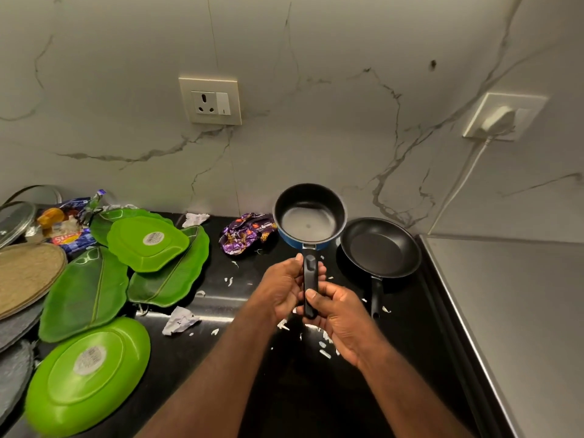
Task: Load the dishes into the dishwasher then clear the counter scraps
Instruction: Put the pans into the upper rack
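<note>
Right hand (339, 317) is nearest, at 6 o'clock on the saucepan handle (310, 276). Its thumb lies along the top of the handle's tail end and the fingers curl under, a closed grip with no slack showing.

Left hand (284, 286) sits just beyond it on the 9 o'clock side of the handle. The fingers wrap the mid-section and the thumb tip reaches up toward the bowl joint. Both hands grip the same handle, and they touch or nearly touch.

Key relation: the handle's long axis runs 6 to 12, straight away from the body. The saucepan (309, 219) bowl hangs at 12 o'clock beyond both hands, so all the weight is out past the fingers. The bowl mouth tips toward the camera and is empty inside. It looks lifted off the counter (410, 324), though I can't confirm the gap.

Both forearms come in from 6 o'clock and converge, wrists roughly level. The right hand is nearer the body and the left is nearer the bowl. My read is that either hand could take the saucepan alone.

White scraps (325, 354) lie scattered on the counter beneath and around the hands. There's crumpled paper (180, 320) at 9 o'clock.

The frying pan (380, 248) sits flat at 2 o'clock from the hands, just beside the saucepan bowl, with its handle pointing to 6.

The green plates (88, 374) are piled at 8 to 10 o'clock, well apart. A purple wrapper (245, 233) lies at 11 o'clock, near the bowl.

The dishwasher isn't in view. Loading isn't finished and the scraps aren't cleared.
</note>
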